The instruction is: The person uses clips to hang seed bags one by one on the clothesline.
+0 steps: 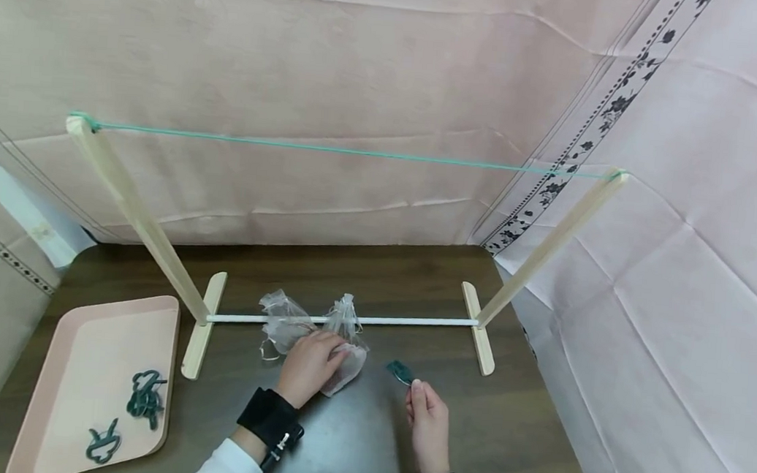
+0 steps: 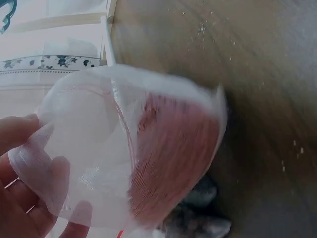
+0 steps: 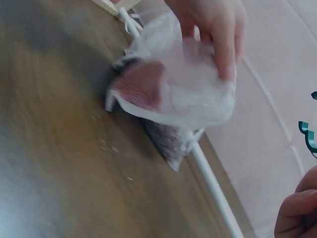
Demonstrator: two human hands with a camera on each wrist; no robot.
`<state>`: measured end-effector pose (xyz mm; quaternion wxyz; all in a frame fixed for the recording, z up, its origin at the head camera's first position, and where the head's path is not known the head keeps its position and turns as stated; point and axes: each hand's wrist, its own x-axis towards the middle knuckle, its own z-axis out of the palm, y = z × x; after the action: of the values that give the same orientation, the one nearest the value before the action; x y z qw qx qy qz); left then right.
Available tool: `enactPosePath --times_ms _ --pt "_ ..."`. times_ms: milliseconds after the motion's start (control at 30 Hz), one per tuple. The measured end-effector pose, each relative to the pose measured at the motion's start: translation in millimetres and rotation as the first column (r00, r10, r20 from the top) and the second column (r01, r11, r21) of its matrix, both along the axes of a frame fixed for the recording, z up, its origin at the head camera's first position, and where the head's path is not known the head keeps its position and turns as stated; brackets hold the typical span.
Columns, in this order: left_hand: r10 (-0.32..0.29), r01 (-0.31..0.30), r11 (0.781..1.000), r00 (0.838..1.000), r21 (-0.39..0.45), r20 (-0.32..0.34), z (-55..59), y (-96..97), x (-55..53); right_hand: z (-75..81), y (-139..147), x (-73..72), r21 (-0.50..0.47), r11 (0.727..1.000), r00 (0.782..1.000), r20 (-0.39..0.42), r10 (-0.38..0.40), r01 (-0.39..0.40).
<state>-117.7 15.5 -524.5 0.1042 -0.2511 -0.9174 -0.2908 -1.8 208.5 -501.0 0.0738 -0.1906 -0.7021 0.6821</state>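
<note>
My left hand (image 1: 306, 367) pinches the edge of a white mesh bag (image 2: 84, 173). Reddish contents (image 2: 173, 153) show through the bag's lower part. Behind it, near the white bar, lie a mesh drawstring bag (image 1: 282, 321) on the left and another bag (image 3: 168, 141) with dark, grainy contents. Dark stone-like lumps (image 2: 195, 223) show under the held bag. To the right, my right hand (image 1: 429, 427) holds a dark green plastic clothes peg (image 1: 400, 372) between thumb and fingers, raised above the table. In the right wrist view only part of this peg (image 3: 309, 136) shows.
A wooden stand with two posts (image 1: 142, 224) and a white bottom bar (image 1: 419, 321) carries a taut green cord (image 1: 332, 148) across the top. At left, a pink tray (image 1: 73, 362) holds several green pegs (image 1: 146, 397). Pale cloth (image 1: 337, 72) hangs behind.
</note>
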Motion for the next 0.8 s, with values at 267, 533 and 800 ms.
enactPosePath --times_ms 267,533,800 --pt "0.054 -0.053 0.998 0.998 0.046 -0.021 14.3 -15.3 4.9 22.2 5 -11.9 0.234 0.972 0.994 -0.105 0.042 -0.016" --pt "0.076 -0.071 0.996 0.994 0.056 -0.078 42.5 -31.6 10.4 35.8 17 -34.5 0.461 0.887 0.968 -0.221 0.120 -0.005" --pt "0.068 -0.068 0.998 0.975 0.009 -0.211 79.4 -54.0 1.5 83.2 14 -60.0 0.677 0.736 0.894 -0.347 0.284 0.029"
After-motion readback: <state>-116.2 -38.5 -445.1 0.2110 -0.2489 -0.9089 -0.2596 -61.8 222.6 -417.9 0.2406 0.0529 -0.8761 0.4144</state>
